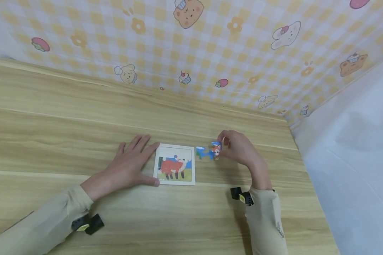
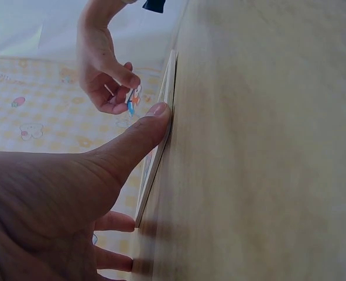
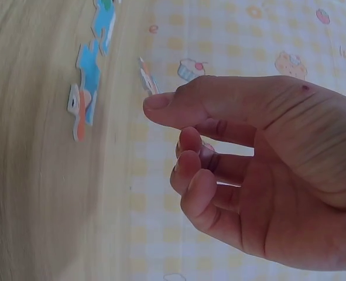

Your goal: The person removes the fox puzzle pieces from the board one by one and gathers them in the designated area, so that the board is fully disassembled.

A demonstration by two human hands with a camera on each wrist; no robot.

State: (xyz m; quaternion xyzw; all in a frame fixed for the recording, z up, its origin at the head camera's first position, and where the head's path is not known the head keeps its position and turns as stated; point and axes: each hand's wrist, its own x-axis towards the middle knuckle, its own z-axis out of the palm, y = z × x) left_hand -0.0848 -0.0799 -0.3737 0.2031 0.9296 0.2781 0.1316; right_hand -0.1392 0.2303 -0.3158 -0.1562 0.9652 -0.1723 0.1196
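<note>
Pinching a puzzle piece [image 3: 147, 77] by its edge, the right hand [image 1: 239, 148] holds it to the right of a shallow puzzle tray [image 1: 193, 166]. Its thumb and index finger are close together on the piece, and the other fingers curl loosely below. The left hand [image 1: 131, 166] spreads its fingers wide along the tray's left side, thumb at the near corner and index finger at the far one; the tray lies flat on the counter [image 1: 178, 219]. A red animal fills much of the picture in it, while the strip along the far edge looks bare. Off the tray's right rim lie a blue-and-green piece [image 3: 105, 26] and a blue piece [image 3: 89, 70]; whether the orange-and-white part [image 3: 76, 114] beside the latter is separate, I cannot say for certain.

The weak point seems to be the pinch: so little of a thin piece is held that a bump against the rim could twist it or knock it free. Dipping the hand too soon could scatter the loose pieces lying nearby. Pressed in at the wrong turn, the tabs could bind and bend. With only the left side steadied, an off-centre push at the right end could swivel the tray.
</note>
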